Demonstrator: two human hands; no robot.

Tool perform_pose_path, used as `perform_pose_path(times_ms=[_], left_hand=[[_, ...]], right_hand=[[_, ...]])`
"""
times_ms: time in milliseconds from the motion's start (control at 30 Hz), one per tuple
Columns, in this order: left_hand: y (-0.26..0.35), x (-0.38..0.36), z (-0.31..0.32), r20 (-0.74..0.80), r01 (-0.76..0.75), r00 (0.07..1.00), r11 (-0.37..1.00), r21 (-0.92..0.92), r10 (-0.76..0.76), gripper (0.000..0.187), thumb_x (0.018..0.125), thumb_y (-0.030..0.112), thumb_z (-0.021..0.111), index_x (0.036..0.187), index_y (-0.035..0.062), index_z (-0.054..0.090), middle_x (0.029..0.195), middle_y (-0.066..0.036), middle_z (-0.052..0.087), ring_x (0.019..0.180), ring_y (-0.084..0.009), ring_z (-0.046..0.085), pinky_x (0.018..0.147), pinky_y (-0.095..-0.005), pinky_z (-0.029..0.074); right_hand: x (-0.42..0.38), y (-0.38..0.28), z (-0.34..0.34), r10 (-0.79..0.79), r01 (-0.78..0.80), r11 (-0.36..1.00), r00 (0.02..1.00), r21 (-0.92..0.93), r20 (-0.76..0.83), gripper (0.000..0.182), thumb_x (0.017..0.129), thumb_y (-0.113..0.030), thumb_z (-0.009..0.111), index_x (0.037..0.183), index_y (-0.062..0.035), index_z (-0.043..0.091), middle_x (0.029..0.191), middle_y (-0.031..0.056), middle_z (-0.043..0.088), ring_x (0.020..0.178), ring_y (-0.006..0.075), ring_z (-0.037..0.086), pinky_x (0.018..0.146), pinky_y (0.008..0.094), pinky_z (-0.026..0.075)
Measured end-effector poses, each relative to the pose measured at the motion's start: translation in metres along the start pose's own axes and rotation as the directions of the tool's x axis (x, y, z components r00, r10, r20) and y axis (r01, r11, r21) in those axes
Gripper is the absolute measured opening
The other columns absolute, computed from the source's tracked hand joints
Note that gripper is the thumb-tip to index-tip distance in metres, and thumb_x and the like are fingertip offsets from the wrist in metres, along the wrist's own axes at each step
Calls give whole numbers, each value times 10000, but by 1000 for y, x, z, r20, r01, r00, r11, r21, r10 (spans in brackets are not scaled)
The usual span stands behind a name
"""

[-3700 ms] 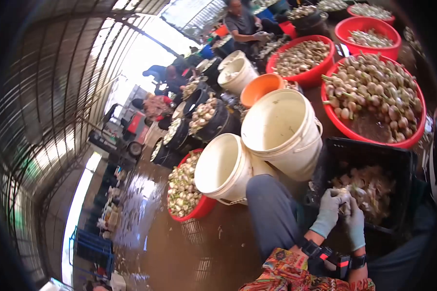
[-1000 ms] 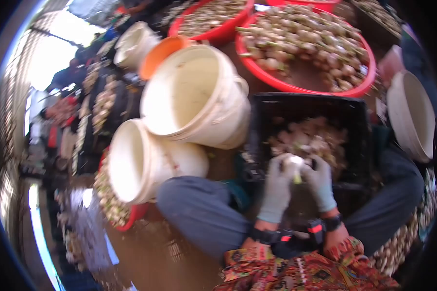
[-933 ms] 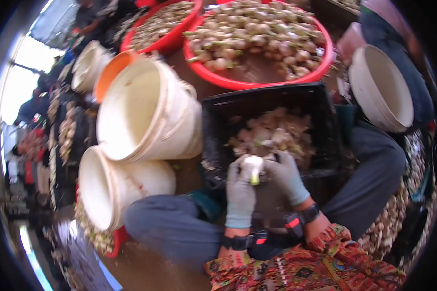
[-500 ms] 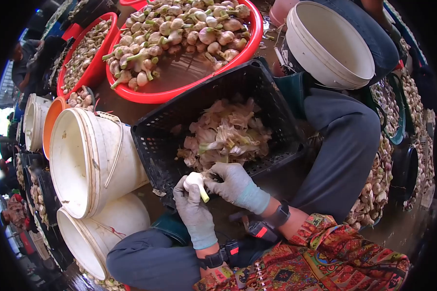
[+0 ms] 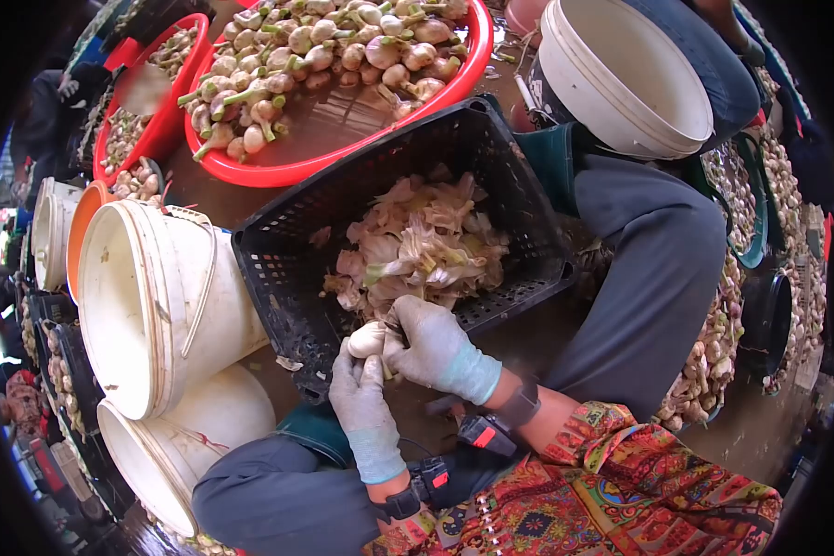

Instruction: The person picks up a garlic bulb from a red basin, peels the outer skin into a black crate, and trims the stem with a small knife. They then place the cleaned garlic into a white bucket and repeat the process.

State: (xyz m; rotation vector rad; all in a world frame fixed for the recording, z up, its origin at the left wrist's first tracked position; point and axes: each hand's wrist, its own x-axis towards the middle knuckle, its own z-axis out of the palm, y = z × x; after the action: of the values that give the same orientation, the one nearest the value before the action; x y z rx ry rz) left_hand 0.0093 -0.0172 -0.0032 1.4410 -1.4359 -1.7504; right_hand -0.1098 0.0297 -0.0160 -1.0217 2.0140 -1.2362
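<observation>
A peeled-looking white garlic bulb (image 5: 368, 339) sits in the fingers of my left hand (image 5: 363, 398), which wears a grey glove and is closed around it. Pressed against the bulb's right side are the bent fingers of my right hand (image 5: 435, 347), gloved as well; what lies between its fingertips is partly hidden. The short green stem shows only a little under the right fingers. Both hands are over the near edge of a black plastic crate (image 5: 292, 218). Inside the crate is a heap of papery garlic skins (image 5: 426, 246).
A red basin (image 5: 324, 159) with many garlic bulbs (image 5: 315, 46) stands beyond the crate. White buckets (image 5: 218, 278) lie stacked at left, and another white bucket (image 5: 621, 79) is at upper right. Heaped garlic (image 5: 709, 361) lies right of my bent leg (image 5: 653, 250). Other people sit nearby.
The bulb has turned in my left hand, so its stem now points less into view. My right fingers have moved in closer over its side. The view has shifted slightly.
</observation>
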Motion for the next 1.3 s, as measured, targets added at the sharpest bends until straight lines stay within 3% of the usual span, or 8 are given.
perform_pose_path(times_ms=[167,300,367,733,933,1067,1133,1300], left_hand=[[-10,1,-10,-123,-39,992,980,-194,16,293,920,56,539,1202,-24,536,1086,-94,604,873,-134,595,739,-263,506],[-14,-2,-24,152,118,988,827,-550,-39,276,888,139,646,1121,8,580,929,-120,654,612,-96,530,519,-231,424],[-10,-5,-25,280,149,959,748,-646,51,298,873,172,666,1109,11,581,934,-131,656,611,-102,529,512,-229,402],[22,5,-20,205,227,974,513,-828,-99,296,930,217,567,1154,25,536,863,-78,582,627,-136,472,534,-264,389],[157,62,-73,-89,-129,841,39,-991,534,545,951,319,497,1335,-54,394,1162,-149,567,874,-201,563,718,-297,489],[183,135,-20,54,-391,853,704,-593,519,469,996,310,407,1311,-34,454,1148,-164,592,973,-225,584,820,-339,501],[189,177,30,164,-244,941,930,-274,295,384,957,212,502,1280,4,498,1121,-138,610,887,-209,610,756,-305,512],[163,339,63,139,-203,978,857,473,155,462,858,113,623,1284,28,464,865,-13,570,673,-76,539,573,-228,472]], right_hand=[[-8,-10,10,-156,153,984,987,-92,-29,125,751,-81,625,797,-6,537,728,182,574,674,360,591,616,415,478],[19,14,-2,135,-92,978,964,189,-228,175,776,-115,653,853,26,583,754,193,626,699,255,632,646,356,494],[32,23,-20,227,-168,966,914,196,-337,246,799,-176,653,904,24,556,815,255,621,787,401,623,702,406,499],[13,40,-24,210,-209,978,973,25,-91,262,878,-232,536,996,2,541,859,288,618,861,449,600,751,519,465],[3,29,-28,222,-219,959,975,180,5,263,912,-244,510,1008,-1,531,844,286,610,831,456,593,735,504,471],[6,35,-23,197,-199,949,980,246,34,249,883,-259,542,932,-15,528,792,256,610,776,441,594,713,501,465],[6,35,-29,240,-252,933,968,257,76,254,875,-266,547,914,-16,519,762,249,606,760,438,594,704,503,462],[22,39,-38,368,-386,884,922,262,117,267,895,-296,540,947,-34,540,707,220,612,713,405,613,661,479,477]])
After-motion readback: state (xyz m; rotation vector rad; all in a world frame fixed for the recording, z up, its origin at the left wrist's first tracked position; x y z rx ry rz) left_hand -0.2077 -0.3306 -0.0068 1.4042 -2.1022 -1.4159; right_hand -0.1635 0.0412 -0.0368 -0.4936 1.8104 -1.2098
